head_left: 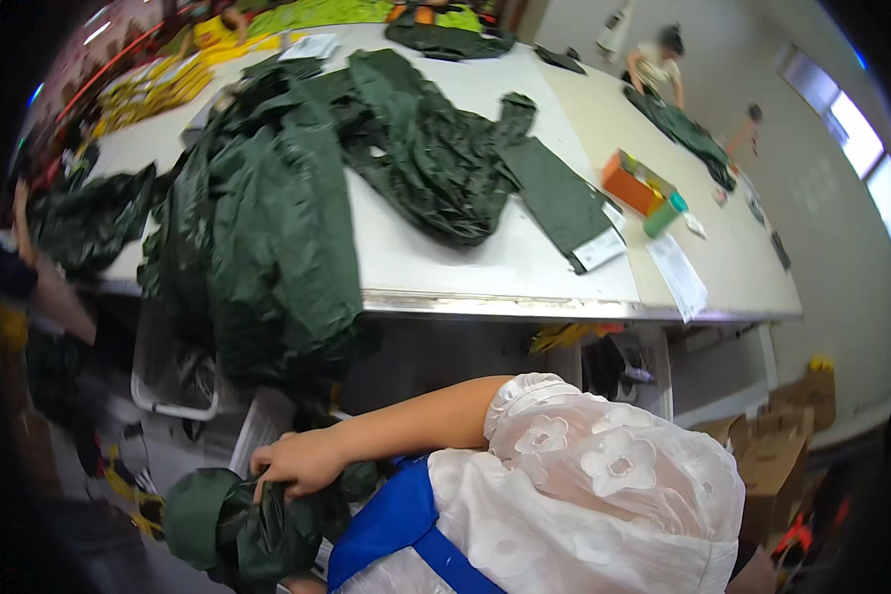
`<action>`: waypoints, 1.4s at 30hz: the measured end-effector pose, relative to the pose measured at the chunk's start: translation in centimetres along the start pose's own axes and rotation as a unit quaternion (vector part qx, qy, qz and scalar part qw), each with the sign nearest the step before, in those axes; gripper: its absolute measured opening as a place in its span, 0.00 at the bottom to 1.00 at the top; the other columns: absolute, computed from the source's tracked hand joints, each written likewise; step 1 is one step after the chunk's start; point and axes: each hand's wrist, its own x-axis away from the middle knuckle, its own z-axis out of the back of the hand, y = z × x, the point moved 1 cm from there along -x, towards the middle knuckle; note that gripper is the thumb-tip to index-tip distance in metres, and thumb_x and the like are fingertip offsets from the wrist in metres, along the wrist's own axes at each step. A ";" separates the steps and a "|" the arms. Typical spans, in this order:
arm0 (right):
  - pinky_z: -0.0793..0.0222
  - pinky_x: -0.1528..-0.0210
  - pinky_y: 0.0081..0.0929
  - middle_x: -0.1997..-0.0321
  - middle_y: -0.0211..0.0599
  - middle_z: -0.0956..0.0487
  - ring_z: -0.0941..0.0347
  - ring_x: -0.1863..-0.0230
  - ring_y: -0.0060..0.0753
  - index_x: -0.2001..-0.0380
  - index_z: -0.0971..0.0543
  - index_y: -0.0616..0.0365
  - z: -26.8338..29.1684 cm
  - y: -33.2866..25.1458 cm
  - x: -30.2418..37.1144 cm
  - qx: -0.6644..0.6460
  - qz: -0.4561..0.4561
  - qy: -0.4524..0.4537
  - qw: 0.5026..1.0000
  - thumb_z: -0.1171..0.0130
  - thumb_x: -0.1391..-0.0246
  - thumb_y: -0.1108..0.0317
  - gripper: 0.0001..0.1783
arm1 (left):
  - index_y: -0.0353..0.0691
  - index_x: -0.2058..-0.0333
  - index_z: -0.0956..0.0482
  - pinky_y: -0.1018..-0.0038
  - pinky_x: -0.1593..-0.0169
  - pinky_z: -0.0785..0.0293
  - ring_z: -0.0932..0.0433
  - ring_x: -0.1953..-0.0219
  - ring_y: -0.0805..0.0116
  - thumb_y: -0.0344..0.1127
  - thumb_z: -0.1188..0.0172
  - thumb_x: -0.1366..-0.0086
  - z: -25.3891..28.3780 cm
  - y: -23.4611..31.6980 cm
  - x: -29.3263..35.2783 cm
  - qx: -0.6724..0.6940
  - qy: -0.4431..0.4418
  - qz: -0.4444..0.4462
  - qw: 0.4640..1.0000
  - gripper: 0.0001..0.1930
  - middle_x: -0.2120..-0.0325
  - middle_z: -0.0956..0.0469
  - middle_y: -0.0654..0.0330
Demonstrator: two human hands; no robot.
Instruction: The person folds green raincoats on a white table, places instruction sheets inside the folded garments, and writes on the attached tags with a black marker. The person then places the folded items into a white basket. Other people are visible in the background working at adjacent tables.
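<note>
Low on the left, below the table edge, my right hand (297,463) reaches across from a white flowered sleeve. Its fingers are bent into a bunched dark green garment (267,540) of thin, slightly shiny cloth and grip it. A rounded flap of that green cloth spreads out left of the hand. Of my left hand (304,586) only a bit of skin shows at the lower edge, under the garment, with its fingers hidden. Just above, another large dark green garment (267,228) hangs over the table's front edge.
A wide white table (416,272) carries more green garments, an orange box (636,181), a green bottle (665,215) and papers (678,275). White bins (175,408) stand underneath. Cardboard boxes (772,465) are at right. A co-worker's arm (59,287) is at left; others work farther back.
</note>
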 end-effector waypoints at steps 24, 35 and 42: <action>0.44 0.41 0.43 0.47 0.58 0.32 0.40 0.43 0.57 0.47 0.36 0.68 23.1 9.2 70.8 0.294 -0.672 0.560 0.386 0.31 0.61 0.57 0.42 | 0.40 0.39 0.44 0.69 0.45 0.36 0.37 0.42 0.61 0.27 0.48 0.39 -36.9 12.2 6.4 -0.050 -0.211 -0.120 0.969 0.29 0.40 0.43 0.53; 0.36 0.85 0.26 0.61 0.44 0.27 0.31 0.80 0.29 0.39 0.47 0.51 21.3 15.2 73.3 -0.005 -0.533 0.794 0.293 0.40 0.55 0.78 0.41 | 0.63 0.43 0.35 0.49 0.43 0.38 0.57 0.36 0.35 0.29 0.34 0.55 -57.6 20.4 5.5 -0.535 -0.225 -0.455 0.675 0.38 0.35 0.59 0.49; 0.33 0.83 0.25 0.79 0.36 0.25 0.31 0.84 0.25 0.41 0.43 0.55 23.4 12.5 68.4 -0.073 -0.658 0.650 0.372 0.41 0.50 0.68 0.34 | 0.49 0.60 0.21 0.51 0.36 0.51 0.50 0.36 0.44 0.24 0.38 0.58 -58.2 24.9 -10.6 -0.541 -0.127 -0.560 0.614 0.22 0.41 0.40 0.53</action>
